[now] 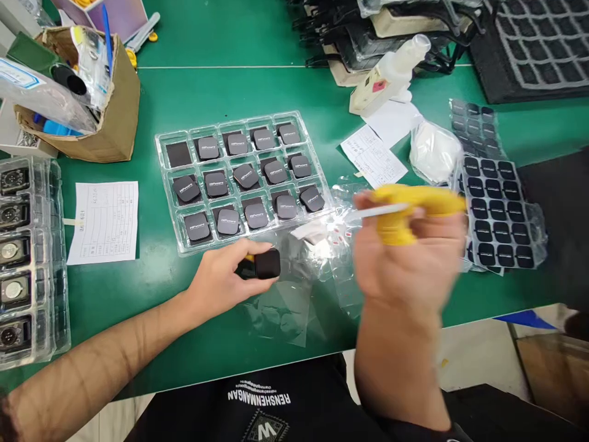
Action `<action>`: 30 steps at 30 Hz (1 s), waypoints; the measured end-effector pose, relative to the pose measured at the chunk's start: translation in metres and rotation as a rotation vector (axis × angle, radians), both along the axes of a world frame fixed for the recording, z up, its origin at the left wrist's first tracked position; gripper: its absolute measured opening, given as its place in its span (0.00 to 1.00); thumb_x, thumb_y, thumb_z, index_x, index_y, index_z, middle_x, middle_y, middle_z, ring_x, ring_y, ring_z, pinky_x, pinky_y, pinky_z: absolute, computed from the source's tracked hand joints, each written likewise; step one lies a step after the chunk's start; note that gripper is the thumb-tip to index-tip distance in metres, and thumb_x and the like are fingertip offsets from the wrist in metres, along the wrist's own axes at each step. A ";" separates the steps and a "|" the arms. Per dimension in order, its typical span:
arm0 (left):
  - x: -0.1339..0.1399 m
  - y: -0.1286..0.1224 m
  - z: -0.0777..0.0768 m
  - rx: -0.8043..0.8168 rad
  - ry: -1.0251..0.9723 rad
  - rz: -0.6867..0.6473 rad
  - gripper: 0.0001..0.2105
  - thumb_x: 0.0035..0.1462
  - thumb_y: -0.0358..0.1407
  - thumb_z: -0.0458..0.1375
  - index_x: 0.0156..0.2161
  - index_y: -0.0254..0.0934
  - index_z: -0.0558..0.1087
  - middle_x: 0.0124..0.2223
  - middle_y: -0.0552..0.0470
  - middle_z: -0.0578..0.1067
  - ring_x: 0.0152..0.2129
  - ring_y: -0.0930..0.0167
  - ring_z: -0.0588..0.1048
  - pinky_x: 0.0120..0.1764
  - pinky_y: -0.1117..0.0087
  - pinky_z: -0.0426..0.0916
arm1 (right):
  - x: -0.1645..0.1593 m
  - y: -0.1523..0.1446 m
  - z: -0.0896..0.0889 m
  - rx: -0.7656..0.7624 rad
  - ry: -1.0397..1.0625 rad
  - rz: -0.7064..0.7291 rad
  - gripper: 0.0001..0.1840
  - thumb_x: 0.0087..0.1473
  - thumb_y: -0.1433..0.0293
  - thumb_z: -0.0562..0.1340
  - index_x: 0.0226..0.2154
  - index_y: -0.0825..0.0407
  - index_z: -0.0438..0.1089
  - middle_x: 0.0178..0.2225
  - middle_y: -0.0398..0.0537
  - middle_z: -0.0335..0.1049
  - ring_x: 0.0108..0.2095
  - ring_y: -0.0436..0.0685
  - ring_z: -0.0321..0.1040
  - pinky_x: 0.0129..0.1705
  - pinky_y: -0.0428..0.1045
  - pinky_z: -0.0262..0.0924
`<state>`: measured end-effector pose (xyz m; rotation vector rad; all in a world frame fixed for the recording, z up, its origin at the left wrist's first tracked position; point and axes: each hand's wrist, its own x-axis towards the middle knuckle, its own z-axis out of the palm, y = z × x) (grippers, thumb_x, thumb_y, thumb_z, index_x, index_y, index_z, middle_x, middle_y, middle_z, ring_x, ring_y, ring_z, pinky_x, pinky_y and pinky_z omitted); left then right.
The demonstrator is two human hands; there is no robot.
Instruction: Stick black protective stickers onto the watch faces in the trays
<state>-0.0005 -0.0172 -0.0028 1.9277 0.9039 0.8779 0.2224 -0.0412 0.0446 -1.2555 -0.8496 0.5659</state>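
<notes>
Motion-blurred and nearest the camera, the right hand (414, 263) appears closed on a thin white stick (380, 212); whether the yellow material (423, 199) at its fingers is worn or held cannot be determined. The left hand (225, 270) pinches a glossy black square-faced block (267, 264) between thumb and fingers, beside the near edge of a clear plastic compartment tray (191, 147) of grey rounded-square pieces (246, 176). The block is judged light, stiff, slippery and easily scratched: take hold by opposite side edges; keep fingertips off the flat face.
</notes>
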 end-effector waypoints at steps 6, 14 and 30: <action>0.000 0.007 0.004 -0.274 0.035 0.008 0.21 0.52 0.38 0.76 0.51 0.39 0.80 0.43 0.52 0.87 0.37 0.63 0.88 0.44 0.63 0.85 | -0.002 -0.018 0.003 -0.561 0.012 0.473 0.13 0.48 0.60 0.80 0.36 0.46 0.82 0.33 0.44 0.81 0.32 0.54 0.77 0.36 0.50 0.76; 0.001 0.005 0.003 -0.195 0.079 0.020 0.23 0.52 0.37 0.77 0.53 0.38 0.81 0.46 0.50 0.88 0.37 0.65 0.87 0.47 0.65 0.84 | -0.022 -0.008 -0.023 -0.675 0.158 0.480 0.14 0.42 0.56 0.81 0.31 0.39 0.82 0.33 0.43 0.82 0.36 0.60 0.80 0.40 0.56 0.79; 0.001 0.004 0.007 -0.165 0.195 0.049 0.24 0.48 0.34 0.79 0.51 0.43 0.81 0.44 0.55 0.88 0.35 0.66 0.87 0.41 0.68 0.84 | -0.025 -0.012 -0.022 -0.746 0.173 0.431 0.18 0.39 0.51 0.82 0.30 0.40 0.82 0.32 0.43 0.81 0.34 0.61 0.79 0.37 0.56 0.78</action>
